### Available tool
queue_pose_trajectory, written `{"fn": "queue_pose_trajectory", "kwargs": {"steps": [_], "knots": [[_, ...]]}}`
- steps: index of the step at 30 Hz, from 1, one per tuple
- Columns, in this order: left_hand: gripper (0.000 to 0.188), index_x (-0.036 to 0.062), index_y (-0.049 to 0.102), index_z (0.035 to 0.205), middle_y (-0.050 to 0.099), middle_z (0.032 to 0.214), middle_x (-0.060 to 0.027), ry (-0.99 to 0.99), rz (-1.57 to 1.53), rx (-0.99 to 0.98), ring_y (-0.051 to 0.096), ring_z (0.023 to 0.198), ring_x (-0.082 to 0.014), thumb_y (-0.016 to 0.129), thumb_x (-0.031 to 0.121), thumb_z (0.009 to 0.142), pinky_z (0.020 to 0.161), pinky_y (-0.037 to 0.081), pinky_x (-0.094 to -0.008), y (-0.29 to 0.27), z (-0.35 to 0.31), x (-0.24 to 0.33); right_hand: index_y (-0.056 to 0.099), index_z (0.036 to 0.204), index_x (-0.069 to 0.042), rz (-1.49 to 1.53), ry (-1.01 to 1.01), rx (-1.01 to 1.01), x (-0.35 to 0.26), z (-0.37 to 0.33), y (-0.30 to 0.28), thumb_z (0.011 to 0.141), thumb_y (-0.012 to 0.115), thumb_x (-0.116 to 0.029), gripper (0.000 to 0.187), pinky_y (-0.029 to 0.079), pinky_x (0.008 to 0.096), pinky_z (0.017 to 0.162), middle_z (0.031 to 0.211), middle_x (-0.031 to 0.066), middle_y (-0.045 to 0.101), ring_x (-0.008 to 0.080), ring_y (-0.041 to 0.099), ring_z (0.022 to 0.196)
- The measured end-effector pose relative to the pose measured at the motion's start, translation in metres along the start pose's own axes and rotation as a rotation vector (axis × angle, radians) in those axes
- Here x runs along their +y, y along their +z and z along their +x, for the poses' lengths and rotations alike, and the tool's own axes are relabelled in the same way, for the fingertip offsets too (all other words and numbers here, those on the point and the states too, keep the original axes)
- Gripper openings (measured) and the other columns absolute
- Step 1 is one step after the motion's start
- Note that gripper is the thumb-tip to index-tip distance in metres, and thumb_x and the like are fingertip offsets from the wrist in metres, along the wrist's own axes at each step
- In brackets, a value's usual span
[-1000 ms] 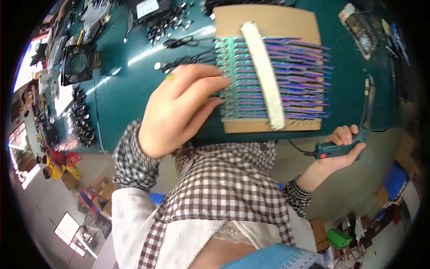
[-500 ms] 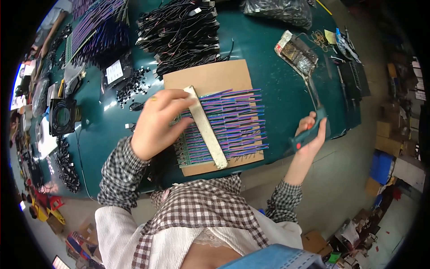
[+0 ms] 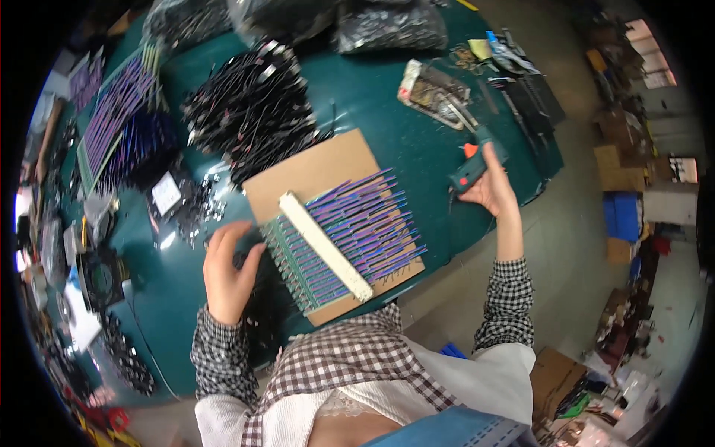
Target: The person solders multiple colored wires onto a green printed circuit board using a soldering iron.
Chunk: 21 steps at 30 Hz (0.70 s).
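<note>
My right hand (image 3: 496, 186) is wrapped round a green hot glue gun (image 3: 477, 165) with an orange trigger. The gun's front end points at a stained, shiny-smeared tray (image 3: 436, 93). My left hand (image 3: 229, 270) is empty, thumb and fingers apart, just left of a brown cardboard sheet (image 3: 313, 173). On the cardboard lies a row of green circuit strips (image 3: 287, 262) with purple and blue wires (image 3: 376, 223) stretching to the right. A pale, worn bar (image 3: 325, 246) lies slantwise across the wires, with neither hand on it.
Black cables (image 3: 253, 104) are heaped behind the cardboard. More purple-wired strips (image 3: 115, 127) lie at the far left, near small black parts (image 3: 197, 197) and a fan (image 3: 100, 277). Dark plastic bags (image 3: 391, 26) line the back. Hand tools (image 3: 518, 108) lie at the right edge.
My left hand has let go of the pale bar and moved left off the cardboard. My right hand has raised the glue gun toward the tray. The whole view has turned.
</note>
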<state>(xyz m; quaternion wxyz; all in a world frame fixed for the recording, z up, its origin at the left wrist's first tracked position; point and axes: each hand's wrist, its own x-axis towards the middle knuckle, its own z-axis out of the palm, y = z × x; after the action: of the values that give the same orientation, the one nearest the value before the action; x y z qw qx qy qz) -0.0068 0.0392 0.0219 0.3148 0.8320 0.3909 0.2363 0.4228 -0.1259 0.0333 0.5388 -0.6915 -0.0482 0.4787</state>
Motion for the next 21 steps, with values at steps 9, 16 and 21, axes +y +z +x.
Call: {"fn": "queue_pose_trajectory", "kwargs": {"steps": [9, 16, 21], "knots": [[0.035, -0.0011, 0.061, 0.11, 0.063, 0.109, -0.0156, -0.02, -0.054, 0.045, 0.061, 0.102, -0.0315, 0.072, 0.001, 0.076, 0.088, 0.047, -0.0362, 0.002, -0.016, 0.014, 0.068, 0.1, -0.01, -1.332, -0.568, 0.872, -0.085, 0.064, -0.062, 0.078, 0.072, -0.025, 0.027, 0.054, 0.0379, 0.075, 0.088, 0.0112, 0.071, 0.0246, 0.07, 0.086], [0.03, -0.0018, 0.063, 0.106, 0.064, 0.103, -0.0152, -0.1, -0.071, 0.159, 0.062, 0.097, -0.029, 0.07, -0.002, 0.077, 0.088, 0.048, -0.0345, -0.007, -0.04, 0.001, 0.066, 0.084, -0.002, -1.112, -0.164, 0.608, -0.105, 0.121, -0.07, 0.065, 0.083, -0.014, 0.028, 0.049, 0.0278, 0.048, 0.066, 0.0072, 0.064, 0.0144, 0.062, 0.053], [0.029, -0.0016, 0.063, 0.105, 0.064, 0.103, -0.0148, -0.123, -0.104, 0.134, 0.062, 0.096, -0.0282, 0.07, -0.002, 0.077, 0.087, 0.048, -0.0339, -0.007, -0.04, -0.003, 0.068, 0.081, -0.002, -0.818, -0.185, 0.524, -0.093, 0.138, -0.078, 0.073, 0.077, -0.011, 0.015, 0.048, 0.0225, 0.047, 0.061, 0.0002, 0.058, 0.0099, 0.054, 0.049]]}}
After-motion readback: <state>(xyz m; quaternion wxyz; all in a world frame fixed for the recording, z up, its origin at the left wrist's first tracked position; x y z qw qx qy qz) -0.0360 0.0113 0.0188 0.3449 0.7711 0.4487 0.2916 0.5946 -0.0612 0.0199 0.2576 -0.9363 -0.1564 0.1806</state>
